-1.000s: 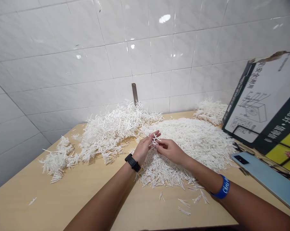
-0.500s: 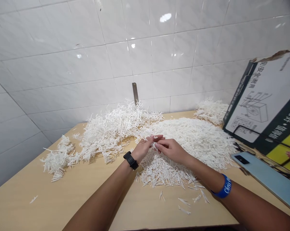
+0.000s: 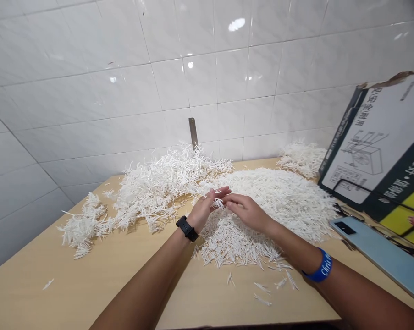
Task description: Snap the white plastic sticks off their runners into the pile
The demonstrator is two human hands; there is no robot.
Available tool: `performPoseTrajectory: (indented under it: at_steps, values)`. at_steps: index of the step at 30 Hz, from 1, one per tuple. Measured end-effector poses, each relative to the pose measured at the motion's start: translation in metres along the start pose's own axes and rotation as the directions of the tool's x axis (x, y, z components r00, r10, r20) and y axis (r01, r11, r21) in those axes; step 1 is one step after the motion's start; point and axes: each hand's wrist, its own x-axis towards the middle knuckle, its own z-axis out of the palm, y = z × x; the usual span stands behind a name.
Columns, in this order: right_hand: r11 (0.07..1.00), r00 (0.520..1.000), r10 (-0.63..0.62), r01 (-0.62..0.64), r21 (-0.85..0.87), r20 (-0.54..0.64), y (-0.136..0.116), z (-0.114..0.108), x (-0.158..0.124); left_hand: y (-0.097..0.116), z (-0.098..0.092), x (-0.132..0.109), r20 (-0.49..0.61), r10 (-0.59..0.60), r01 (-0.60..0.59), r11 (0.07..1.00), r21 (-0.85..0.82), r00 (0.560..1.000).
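- The left hand point(image 3: 203, 208), with a black strap smartwatch point(image 3: 186, 228) on its wrist, is raised above the white plastic sprigs; its fingers point(image 3: 220, 192) are extended and close together, reaching toward the right hand.
- The right hand point(image 3: 246, 213), with a blue rubber wristband point(image 3: 320, 269) bearing white lettering, faces the left; its fingers point(image 3: 236, 201) curve loosely, leaving a narrow gap between the two hands.
- A small white plastic sprig point(image 3: 218, 204) sits just below the left fingertips, between the hands; I cannot tell whether either hand is gripping it.
- A broad mound of thin white plastic sprigs point(image 3: 278, 197) fills the middle of the tabletop, running under both hands.
- A tangled white heap point(image 3: 165, 188) lies toward the back edge, and smaller clumps sit at the left point(image 3: 85, 224) and back right point(image 3: 301, 160).
- Loose white pieces point(image 3: 262, 293) are scattered near the front edge.
- The light wood tabletop point(image 3: 90, 270) meets a glossy white tiled wall point(image 3: 200, 78), with a narrow metal strip point(image 3: 193, 133) fixed just above the back edge.
- A printed cardboard panel point(image 3: 375, 142) leans at the right edge, with a pale blue smartphone point(image 3: 382, 256) lying face down in front of it.
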Motion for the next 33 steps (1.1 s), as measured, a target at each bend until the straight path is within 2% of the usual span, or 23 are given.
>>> performPoseTrajectory:
  at_steps: [3, 6, 10, 12, 15, 19, 22, 26, 28, 30, 33]
  values:
    - [0.994, 0.997, 0.053, -0.058, 0.09, 0.052, -0.002, 0.004, 0.001, -0.005, 0.007, 0.0, 0.049, 0.008, -0.007, 1.0, -0.021, 0.999]
    - [0.998, 0.997, 0.001, -0.006, 0.067, 0.073, -0.005, 0.009, -0.001, -0.009, 0.009, 0.001, 0.041, 0.008, -0.004, 0.995, -0.098, 0.999]
    - [0.99, 0.975, -0.112, 0.094, 0.101, 0.193, -0.014, 0.013, -0.006, -0.008, 0.004, 0.004, -0.138, -0.065, 0.031, 0.97, -0.242, 0.988]
    - [0.989, 0.962, -0.142, 0.127, 0.076, 0.234, -0.016, 0.014, -0.008, -0.006, 0.0, 0.004, -0.186, -0.079, 0.026, 0.963, -0.268, 0.979]
    - [0.986, 0.966, -0.133, 0.151, -0.066, 0.221, -0.011, 0.013, -0.008, 0.0, -0.003, 0.002, -0.12, -0.062, 0.031, 0.968, -0.249, 0.991]
    - [0.962, 0.983, -0.152, 0.17, -0.212, 0.101, -0.001, 0.006, -0.006, 0.003, 0.002, 0.001, -0.028, -0.033, 0.026, 0.978, -0.205, 0.999]
    - [0.978, 0.993, -0.118, 0.118, -0.17, 0.008, -0.003, 0.004, -0.004, 0.0, 0.005, 0.001, -0.025, -0.009, 0.005, 0.989, -0.148, 1.0]
    - [0.999, 1.0, -0.003, 0.004, -0.034, 0.028, -0.009, 0.008, -0.002, -0.006, 0.011, 0.0, 0.038, -0.004, 0.009, 0.992, -0.128, 0.999]
    - [1.0, 1.0, 0.004, -0.003, -0.012, 0.028, -0.011, 0.011, -0.002, -0.007, 0.015, 0.0, 0.075, -0.014, 0.024, 0.991, -0.133, 0.997]
    - [0.999, 0.998, -0.043, 0.042, 0.013, 0.052, -0.014, 0.013, -0.004, -0.008, 0.015, 0.001, 0.024, -0.043, 0.046, 0.988, -0.147, 0.999]
    - [0.99, 0.98, -0.137, 0.129, 0.064, 0.144, -0.019, 0.015, -0.008, -0.008, 0.008, 0.004, -0.156, -0.106, 0.07, 0.973, -0.221, 0.982]
